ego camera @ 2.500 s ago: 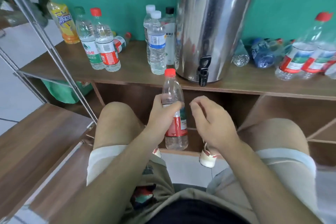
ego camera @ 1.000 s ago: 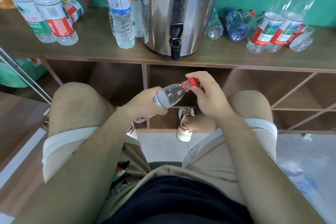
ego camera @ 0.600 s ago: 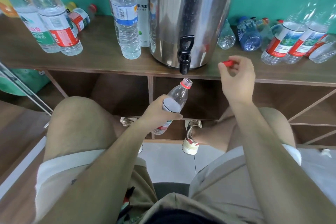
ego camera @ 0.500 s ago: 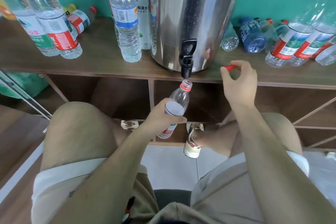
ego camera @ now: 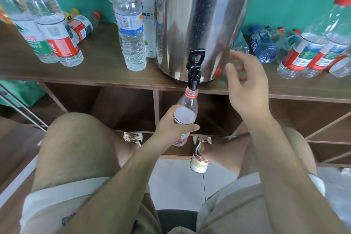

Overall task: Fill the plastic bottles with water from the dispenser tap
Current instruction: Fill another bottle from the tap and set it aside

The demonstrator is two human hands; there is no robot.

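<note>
My left hand (ego camera: 171,129) grips a clear plastic bottle (ego camera: 187,104) with a red neck ring and no cap. It holds the bottle's open mouth right under the black tap (ego camera: 194,70) of the steel dispenser (ego camera: 199,15). No water stream is visible. My right hand (ego camera: 247,89) hovers to the right of the tap with fingers spread and nothing in it, slightly blurred. A small red spot (ego camera: 218,71) shows at the dispenser's base; I cannot tell whether it is the cap or a reflection.
The dispenser stands on a wooden shelf (ego camera: 104,70). Capped bottles stand at the left (ego camera: 57,40) and beside the dispenser (ego camera: 131,30). More bottles stand at the right (ego camera: 307,49), and a blue one (ego camera: 263,45) lies down. Open cubbies lie below the shelf, my knees in front.
My left hand raised the bottle until its mouth met the tap. My right hand no longer pinches the red cap and has opened beside the dispenser.
</note>
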